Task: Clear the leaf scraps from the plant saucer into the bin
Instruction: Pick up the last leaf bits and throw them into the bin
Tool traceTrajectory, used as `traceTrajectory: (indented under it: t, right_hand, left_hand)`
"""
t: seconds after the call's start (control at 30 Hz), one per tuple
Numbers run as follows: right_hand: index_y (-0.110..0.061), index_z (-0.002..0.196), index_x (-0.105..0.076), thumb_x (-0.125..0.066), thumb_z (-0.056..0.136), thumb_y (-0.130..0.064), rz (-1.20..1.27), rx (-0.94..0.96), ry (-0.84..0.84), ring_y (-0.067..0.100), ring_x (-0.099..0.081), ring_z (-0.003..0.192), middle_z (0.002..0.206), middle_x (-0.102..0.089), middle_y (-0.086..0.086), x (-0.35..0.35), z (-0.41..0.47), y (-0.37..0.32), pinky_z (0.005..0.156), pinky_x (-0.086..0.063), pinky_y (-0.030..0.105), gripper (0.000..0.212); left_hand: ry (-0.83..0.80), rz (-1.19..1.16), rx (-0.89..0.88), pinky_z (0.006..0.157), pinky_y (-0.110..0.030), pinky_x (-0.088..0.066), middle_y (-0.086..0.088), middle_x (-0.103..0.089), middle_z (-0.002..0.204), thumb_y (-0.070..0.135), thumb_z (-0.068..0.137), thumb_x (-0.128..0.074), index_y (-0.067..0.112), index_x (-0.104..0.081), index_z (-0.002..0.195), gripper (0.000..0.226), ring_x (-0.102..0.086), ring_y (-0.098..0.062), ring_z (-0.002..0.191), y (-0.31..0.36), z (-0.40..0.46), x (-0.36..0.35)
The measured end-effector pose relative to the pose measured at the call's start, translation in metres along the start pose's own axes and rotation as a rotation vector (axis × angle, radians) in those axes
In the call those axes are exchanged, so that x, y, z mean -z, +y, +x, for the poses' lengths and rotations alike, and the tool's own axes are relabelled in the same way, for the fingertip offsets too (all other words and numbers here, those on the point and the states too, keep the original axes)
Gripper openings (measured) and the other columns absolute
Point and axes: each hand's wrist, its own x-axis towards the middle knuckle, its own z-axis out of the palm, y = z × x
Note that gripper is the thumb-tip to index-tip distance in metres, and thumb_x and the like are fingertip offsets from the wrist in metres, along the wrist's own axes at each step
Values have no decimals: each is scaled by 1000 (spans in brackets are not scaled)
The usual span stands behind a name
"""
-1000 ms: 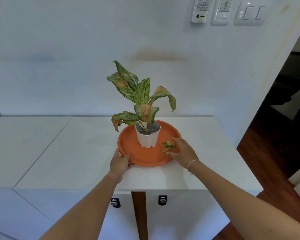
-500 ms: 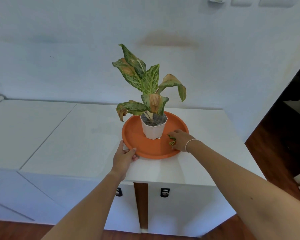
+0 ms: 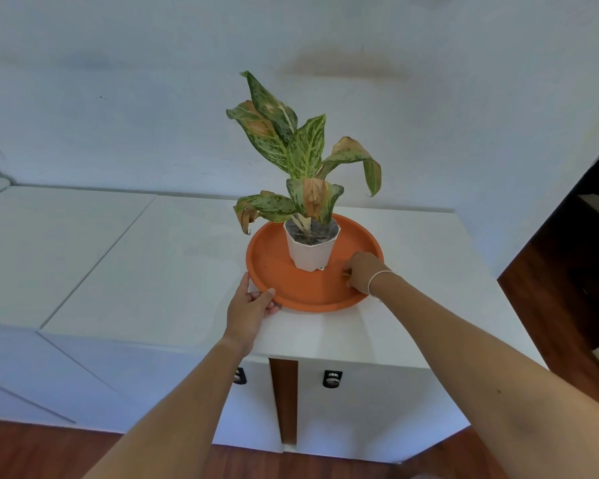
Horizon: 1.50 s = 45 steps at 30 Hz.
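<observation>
You had one orange plant saucer on the white counter, right of frame centre, and one white pot standing upright on it with a speckled green plant, several leaves browned. Your left hand held the saucer's near-left rim, thumb over the lip in a narrow grip. Your right hand, a thin bracelet at the wrist, lay curled on the saucer's right side, just beside the pot. Only a small yellowish bit of leaf scraps showed at your fingertips; I cannot tell their count, their long axis, or whether that grip had closed on them.
</observation>
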Motion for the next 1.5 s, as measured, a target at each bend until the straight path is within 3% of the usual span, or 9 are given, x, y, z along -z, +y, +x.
traceTrajectory:
  t: [0.17, 0.37, 0.53, 0.6, 0.73, 0.87, 1.17, 1.3, 1.5]
  right_hand:
    - [-2, 124, -60, -47, 96, -13, 95, -27, 75, 30, -58, 115, 128, -58, 15, -8, -6, -1, 99, -46, 32, 33]
    - [1, 117, -63, -49, 94, -9, 264, -63, 137, 27, -59, 100, 121, -62, 18, -10, -10, 2, 95, -46, 32, 29]
    - [-9, 82, -68, -66, 85, -10, 856, -214, 204, 23, -60, 87, 96, -65, 10, -4, -9, 8, 90, -48, 33, 3]
    - [-12, 72, -61, -65, 84, -2, 1203, -258, 135, 19, -61, 71, 89, -64, 10, -1, -8, 11, 81, -51, 29, 17]
    - [-3, 76, -56, -52, 88, 13, 1715, -238, 34, 17, -58, 69, 79, -56, 10, 4, -14, 11, 83, -51, 26, 21]
    - [-3, 80, -56, -46, 93, 9, 1987, -262, -66, 15, -53, 69, 79, -54, 10, 9, -21, 10, 50, -52, 15, 20]
    - [-1, 88, -56, -38, 93, 5, 2171, -329, -228, 27, -57, 81, 89, -52, 15, 10, -29, 0, 76, -55, 39, 20]
    - [-1, 81, -51, -29, 89, 6, 2224, -431, -176, 28, -51, 71, 86, -45, 14, 12, -30, -5, 48, -58, 32, 25]
    - [-10, 65, -39, -40, 82, -16, 2048, -446, -103, 22, -42, 58, 70, -38, 7, 16, -32, -2, 48, -38, 24, 19]
  left_hand:
    - [17, 3, 5, 92, -36, -52, -9, -54, 74, 8, 92, -57, 21, -23, 150, 69, -62, -18, 78, -1, 0, -1]
    - [16, -1, 6, 91, -36, -52, -9, -53, 74, 7, 91, -58, 20, -23, 150, 70, -62, -19, 78, -1, 1, 0]
    - [13, -34, 9, 90, -36, -51, -9, -51, 72, 5, 91, -57, 18, -21, 151, 70, -60, -18, 77, -1, 1, -1]
    - [15, -38, 12, 90, -36, -51, -9, -51, 73, 5, 91, -57, 18, -21, 151, 71, -61, -19, 78, -1, 1, 0]
    - [12, -37, 17, 90, -36, -52, -10, -52, 74, 6, 92, -57, 19, -20, 151, 72, -61, -19, 79, -2, 1, 1]
    - [12, -33, 16, 91, -36, -51, -10, -52, 73, 6, 91, -58, 18, -20, 151, 72, -61, -19, 78, -2, 2, 1]
    - [11, -36, 16, 94, -39, -51, -10, -52, 72, 6, 91, -58, 19, -20, 151, 72, -61, -20, 79, -3, 2, 1]
    - [6, -31, 12, 91, -36, -51, -10, -52, 72, 7, 91, -58, 19, -20, 151, 71, -62, -20, 80, -3, 2, 2]
    - [7, -23, 9, 90, -35, -51, -11, -53, 73, 7, 92, -57, 19, -20, 151, 71, -62, -21, 80, -3, 2, 1]
